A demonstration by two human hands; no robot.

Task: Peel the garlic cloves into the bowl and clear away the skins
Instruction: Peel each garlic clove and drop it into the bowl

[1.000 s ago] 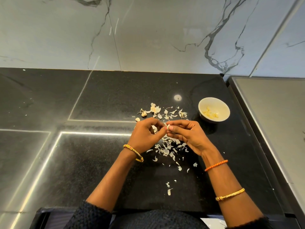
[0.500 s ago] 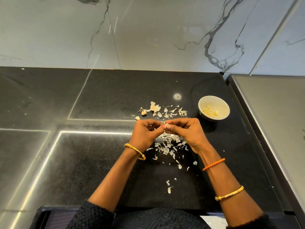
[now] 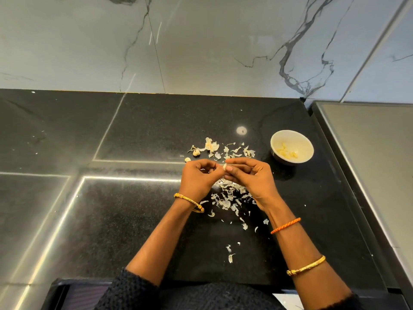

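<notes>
Person at a black counter (image 3: 134,220), both hands meeting at centre frame above it.

Left hand (image 3: 197,177): fingers curling inward, thumb and fingertips pinching at the garlic clove (image 3: 225,167), a gold bangle (image 3: 190,202) sitting on the wrist.

Right hand (image 3: 250,177): fingers curling, thumb and forefinger gripping the same clove from the other side. An orange cord (image 3: 285,225) and a second gold bangle (image 3: 306,268) are circling the forearm, lower right.

Clove: small and pale, showing between the two thumbs, mostly hidden by the fingers.

Bowl (image 3: 308,151): white, standing right of centre, apart from the hands, holding a few peeled cloves (image 3: 287,152).

Skins (image 3: 228,198): papery scraps lying scattered on the counter under and below the hands, more lying just above them toward the wall.

Two small unpeeled cloves (image 3: 196,153) are lying at the left edge of the upper scatter.

Grey-veined marble wall (image 3: 201,41) filling the top of the frame.
</notes>
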